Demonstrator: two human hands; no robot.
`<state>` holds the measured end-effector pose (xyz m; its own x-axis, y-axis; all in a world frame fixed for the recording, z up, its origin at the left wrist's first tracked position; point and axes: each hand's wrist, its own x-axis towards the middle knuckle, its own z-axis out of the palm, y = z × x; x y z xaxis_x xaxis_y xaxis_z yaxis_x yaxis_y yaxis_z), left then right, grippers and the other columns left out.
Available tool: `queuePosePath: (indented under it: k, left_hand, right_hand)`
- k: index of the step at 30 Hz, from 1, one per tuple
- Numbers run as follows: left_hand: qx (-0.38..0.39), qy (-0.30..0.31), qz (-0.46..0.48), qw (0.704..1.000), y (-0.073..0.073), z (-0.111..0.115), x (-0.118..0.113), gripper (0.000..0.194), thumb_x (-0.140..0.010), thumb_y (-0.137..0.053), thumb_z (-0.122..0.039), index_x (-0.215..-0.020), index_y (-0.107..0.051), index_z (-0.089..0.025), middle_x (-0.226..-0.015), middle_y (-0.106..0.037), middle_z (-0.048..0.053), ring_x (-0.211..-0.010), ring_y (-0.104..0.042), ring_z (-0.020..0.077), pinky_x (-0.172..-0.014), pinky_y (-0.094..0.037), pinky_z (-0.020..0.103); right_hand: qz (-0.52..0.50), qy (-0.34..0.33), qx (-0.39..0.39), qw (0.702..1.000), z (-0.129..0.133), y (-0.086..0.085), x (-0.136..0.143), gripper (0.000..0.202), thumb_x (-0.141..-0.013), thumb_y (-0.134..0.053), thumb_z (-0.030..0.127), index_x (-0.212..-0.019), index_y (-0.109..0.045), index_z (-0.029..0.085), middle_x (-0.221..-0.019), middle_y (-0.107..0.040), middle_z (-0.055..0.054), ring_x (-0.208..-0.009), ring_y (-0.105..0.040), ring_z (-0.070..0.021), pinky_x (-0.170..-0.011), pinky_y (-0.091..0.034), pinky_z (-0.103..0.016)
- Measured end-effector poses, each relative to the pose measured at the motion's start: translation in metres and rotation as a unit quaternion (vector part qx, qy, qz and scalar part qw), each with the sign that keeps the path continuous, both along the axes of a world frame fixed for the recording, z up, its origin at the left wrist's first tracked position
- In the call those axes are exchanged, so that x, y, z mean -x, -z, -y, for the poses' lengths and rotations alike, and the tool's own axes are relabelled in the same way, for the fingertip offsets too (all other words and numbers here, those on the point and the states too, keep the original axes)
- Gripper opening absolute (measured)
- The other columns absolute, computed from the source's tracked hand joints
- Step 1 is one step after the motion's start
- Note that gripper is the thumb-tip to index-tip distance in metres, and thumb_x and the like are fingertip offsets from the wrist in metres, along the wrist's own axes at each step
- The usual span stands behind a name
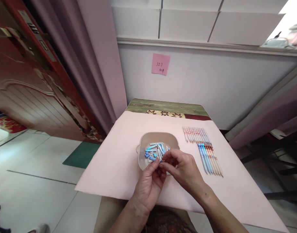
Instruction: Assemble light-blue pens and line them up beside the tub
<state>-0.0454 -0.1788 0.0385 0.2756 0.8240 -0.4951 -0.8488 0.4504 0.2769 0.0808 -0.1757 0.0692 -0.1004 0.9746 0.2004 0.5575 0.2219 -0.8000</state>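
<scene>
The pink square paper note point(160, 64) on the wall read "357" above small handwritten characters. Left hand point(152, 181) and right hand point(181, 165) pinched a slim blue plastic pen part point(153, 159), long axis running roughly left-right, above the clear plastic tub point(141, 158).

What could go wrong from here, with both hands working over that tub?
The small blue part pinched between the left hand and right hand could slip and get lost among the similar blue and white pieces in the plastic tub. The right forearm might also brush the lower row of pens if it swings outward, knocking them out of line.
</scene>
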Motion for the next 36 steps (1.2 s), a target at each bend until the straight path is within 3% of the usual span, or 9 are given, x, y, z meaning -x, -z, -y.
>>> queuePosePath:
  k: [5, 9, 13, 18, 21, 24, 29, 33, 36]
  left_hand:
    - [0.006, -0.005, 0.034, 0.999, -0.004, -0.008, 0.017, 0.010, -0.086, -0.055, -0.014, -0.083, -0.063, -0.009, -0.071, -0.065, 0.007, -0.052, -0.055, 0.0084, -0.043, -0.045, 0.017]
    - [0.039, -0.048, 0.076, 0.995, -0.010, -0.016, 0.032, 0.017, -0.090, -0.047, -0.014, -0.080, -0.059, -0.010, -0.070, -0.061, 0.006, -0.047, -0.047, 0.0034, -0.038, -0.038, 0.011]
    - [0.038, -0.053, 0.057, 0.996, -0.012, -0.019, 0.037, 0.017, -0.090, -0.045, -0.011, -0.080, -0.058, -0.010, -0.072, -0.060, 0.005, -0.050, -0.049, 0.0036, -0.040, -0.040, 0.011]
    - [0.024, -0.087, 0.045, 0.995, -0.010, -0.023, 0.041, 0.018, -0.091, -0.044, -0.010, -0.080, -0.059, -0.010, -0.070, -0.058, 0.004, -0.050, -0.048, 0.0036, -0.040, -0.040, 0.011]
    - [0.025, -0.093, 0.041, 0.995, -0.009, -0.024, 0.043, 0.018, -0.091, -0.045, -0.010, -0.080, -0.060, -0.009, -0.069, -0.058, 0.003, -0.049, -0.047, 0.0032, -0.039, -0.038, 0.011]
    - [0.025, -0.090, 0.035, 0.995, -0.007, -0.026, 0.044, 0.018, -0.090, -0.046, -0.010, -0.080, -0.060, -0.010, -0.069, -0.059, 0.004, -0.049, -0.047, 0.0034, -0.039, -0.038, 0.012]
    - [0.018, -0.084, 0.014, 0.996, -0.005, -0.027, 0.040, 0.017, -0.089, -0.048, -0.010, -0.078, -0.061, -0.011, -0.070, -0.061, 0.005, -0.049, -0.049, 0.0041, -0.039, -0.039, 0.012]
    - [0.023, -0.053, -0.020, 0.998, -0.004, -0.023, 0.032, 0.013, -0.088, -0.051, -0.010, -0.082, -0.063, -0.009, -0.075, -0.065, 0.007, -0.050, -0.051, 0.0046, -0.040, -0.042, 0.014]
    - [0.030, -0.037, -0.038, 0.998, -0.004, -0.020, 0.030, 0.008, -0.086, -0.054, -0.011, -0.085, -0.063, -0.009, -0.076, -0.066, 0.007, -0.049, -0.052, 0.0056, -0.040, -0.044, 0.015]
  right_hand:
    - [-0.132, 0.009, 0.055, 0.990, -0.014, 0.011, -0.015, 0.025, -0.079, -0.063, 0.041, -0.087, -0.063, 0.017, -0.068, -0.065, -0.001, -0.058, -0.059, -0.0129, -0.052, -0.047, -0.022]
    - [0.087, 0.049, 0.012, 0.995, -0.030, 0.020, -0.030, 0.015, -0.083, -0.058, 0.031, -0.086, -0.068, 0.020, -0.078, -0.067, -0.002, -0.069, -0.060, -0.0144, -0.064, -0.044, -0.024]
    - [0.332, -0.005, 0.038, 0.942, -0.042, 0.030, -0.027, 0.017, -0.085, -0.055, 0.024, -0.089, -0.070, 0.026, -0.091, -0.068, -0.001, -0.077, -0.062, -0.0149, -0.066, -0.040, -0.024]
    - [0.443, -0.104, 0.053, 0.889, -0.055, 0.050, -0.010, 0.016, -0.079, -0.060, 0.018, -0.087, -0.072, 0.024, -0.091, -0.067, -0.005, -0.091, -0.061, -0.0206, -0.073, -0.039, -0.026]
    - [0.461, -0.118, 0.054, 0.878, -0.061, 0.056, -0.006, 0.014, -0.078, -0.059, 0.016, -0.081, -0.072, 0.020, -0.089, -0.067, -0.008, -0.090, -0.061, -0.0224, -0.075, -0.039, -0.029]
    - [0.448, -0.101, 0.061, 0.886, -0.062, 0.049, -0.012, 0.014, -0.080, -0.059, 0.020, -0.083, -0.072, 0.022, -0.089, -0.068, -0.007, -0.088, -0.062, -0.0209, -0.073, -0.039, -0.027]
    - [0.368, 0.000, 0.055, 0.928, -0.047, 0.023, -0.025, 0.016, -0.085, -0.054, 0.029, -0.087, -0.069, 0.026, -0.086, -0.070, -0.002, -0.078, -0.063, -0.0173, -0.063, -0.037, -0.024]
    - [0.164, 0.026, 0.033, 0.986, -0.023, 0.014, -0.025, 0.017, -0.086, -0.053, 0.033, -0.085, -0.067, 0.024, -0.073, -0.067, 0.001, -0.067, -0.060, -0.0148, -0.059, -0.039, -0.023]
    - [-0.025, 0.035, 0.053, 0.998, -0.016, 0.017, -0.026, 0.021, -0.086, -0.053, 0.038, -0.083, -0.063, 0.019, -0.070, -0.065, -0.001, -0.062, -0.058, -0.0141, -0.056, -0.042, -0.023]
